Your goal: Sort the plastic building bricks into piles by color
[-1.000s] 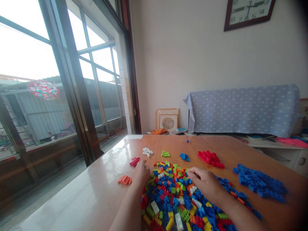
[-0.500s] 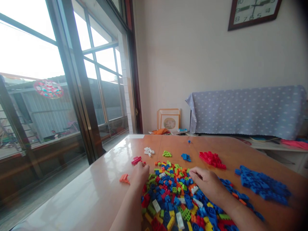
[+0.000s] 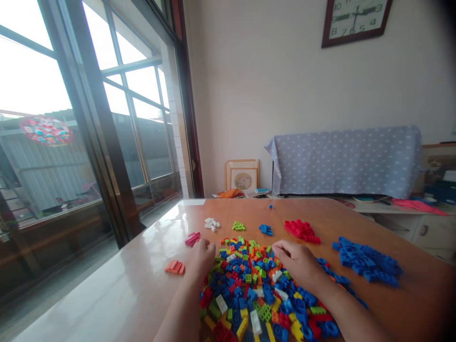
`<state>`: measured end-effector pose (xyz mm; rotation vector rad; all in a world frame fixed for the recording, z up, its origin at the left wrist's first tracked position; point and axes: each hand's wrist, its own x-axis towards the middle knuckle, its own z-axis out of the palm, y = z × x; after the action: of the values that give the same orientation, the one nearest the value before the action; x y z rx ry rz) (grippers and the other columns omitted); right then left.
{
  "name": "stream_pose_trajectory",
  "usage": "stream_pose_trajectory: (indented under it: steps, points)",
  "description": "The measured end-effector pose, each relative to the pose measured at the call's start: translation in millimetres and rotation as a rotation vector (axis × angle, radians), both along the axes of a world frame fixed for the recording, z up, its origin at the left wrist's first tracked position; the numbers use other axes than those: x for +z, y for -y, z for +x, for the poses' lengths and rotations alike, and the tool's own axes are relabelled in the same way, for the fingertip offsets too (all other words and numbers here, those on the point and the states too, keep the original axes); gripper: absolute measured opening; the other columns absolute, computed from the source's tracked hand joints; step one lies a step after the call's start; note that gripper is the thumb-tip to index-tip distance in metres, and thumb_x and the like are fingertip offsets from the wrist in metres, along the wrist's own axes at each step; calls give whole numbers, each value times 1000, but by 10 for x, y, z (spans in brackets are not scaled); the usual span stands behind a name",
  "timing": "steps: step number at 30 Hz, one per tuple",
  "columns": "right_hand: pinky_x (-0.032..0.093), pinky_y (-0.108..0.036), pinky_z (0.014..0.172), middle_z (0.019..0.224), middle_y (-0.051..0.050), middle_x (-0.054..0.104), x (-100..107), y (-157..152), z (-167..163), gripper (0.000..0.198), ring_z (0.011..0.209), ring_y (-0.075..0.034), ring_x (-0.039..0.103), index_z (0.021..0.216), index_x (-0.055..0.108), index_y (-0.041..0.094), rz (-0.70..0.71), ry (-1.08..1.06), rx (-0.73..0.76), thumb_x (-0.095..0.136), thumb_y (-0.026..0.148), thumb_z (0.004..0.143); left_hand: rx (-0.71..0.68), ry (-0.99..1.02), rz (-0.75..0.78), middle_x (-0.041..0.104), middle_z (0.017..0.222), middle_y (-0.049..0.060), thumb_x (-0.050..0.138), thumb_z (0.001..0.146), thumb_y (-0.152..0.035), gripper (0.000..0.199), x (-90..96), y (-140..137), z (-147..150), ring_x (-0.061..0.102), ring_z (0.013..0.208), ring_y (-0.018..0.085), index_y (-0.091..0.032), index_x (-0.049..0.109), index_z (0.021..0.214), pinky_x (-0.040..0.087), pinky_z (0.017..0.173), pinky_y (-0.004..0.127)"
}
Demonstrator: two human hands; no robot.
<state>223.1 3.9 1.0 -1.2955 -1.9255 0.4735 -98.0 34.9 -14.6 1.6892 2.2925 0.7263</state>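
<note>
Grip, left hand (image 3: 202,259): lay palm-down on the left edge of the mixed brick pile (image 3: 254,289), fingers curled into the bricks; whether it pinched a piece could not be told, since the fingertips were buried.
Grip, right hand (image 3: 297,259): rested on the upper right of the same pile, fingers bent loosely toward the centre; anything under them was hidden by the hand itself.
Mixed brick pile: sat at lower centre of the frame on the wooden table (image 3: 142,294), its near end cut off by the bottom edge.
Sorted groups, upper part of the table: white bricks (image 3: 212,223), green bricks (image 3: 238,226), small blue bricks (image 3: 265,230) and red bricks (image 3: 302,231) in a row beyond the hands.
Left of the left hand: pink bricks (image 3: 193,238) just beside its fingertips, orange bricks (image 3: 175,267) a little apart.
Right of frame: large blue heap (image 3: 366,261), blurred at its far side.
Hard to make out: a single small blue piece (image 3: 270,206) near the far table edge; shape unclear.
Cut off: both forearms left the frame at the bottom; the wall clock (image 3: 354,20) was clipped by the top edge.
</note>
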Motion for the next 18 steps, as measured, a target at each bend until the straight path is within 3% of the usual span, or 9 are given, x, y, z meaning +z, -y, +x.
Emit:
stream_pose_trajectory:
  steps: [3, 6, 9, 13, 18]
  points:
    - [46, -28, 72, 83, -2, 74, -12, -15, 9, 36, 81, -21, 67, 95, 73, 22, -16, 23, -5, 47, 45, 98, -80, 9, 0, 76, 91, 9, 46, 94, -58, 45, 8, 26, 114, 70, 88, 26, -20, 69, 88, 43, 70, 29]
    - [48, -30, 77, 93, -4, 75, -25, 8, -29, 33, 86, -22, 68, 102, 75, 23, -58, 96, -6, 50, 44, 95, -179, 5, -6, 77, 111, 11, 47, 92, -66, 55, 44, 89, 216, 69, 103, 28, -21, 74, 109, 46, 79, 29]
    - [48, -35, 95, 117, -8, 73, -37, 84, -105, 39, 110, -26, 66, 118, 74, 25, -60, 205, 42, 59, 48, 91, -303, -18, -5, 71, 129, 12, 47, 92, -68, 60, 77, 172, 319, 65, 117, 30, -23, 71, 124, 47, 90, 32]
    - [39, -41, 113, 143, -9, 61, -72, 179, -204, 60, 133, -30, 53, 140, 64, 30, -101, 313, 154, 67, 54, 85, -422, -44, 11, 70, 131, 8, 55, 91, -64, 50, 77, 263, 452, 63, 119, 29, -29, 71, 122, 46, 96, 33]
    - [43, -38, 108, 130, -8, 68, -147, 123, -208, 48, 123, -28, 60, 133, 69, 29, -80, 279, 101, 66, 35, 86, -526, -78, 29, 71, 120, 8, 59, 91, -54, 36, 78, 285, 541, 63, 114, 29, -31, 72, 115, 47, 91, 33]
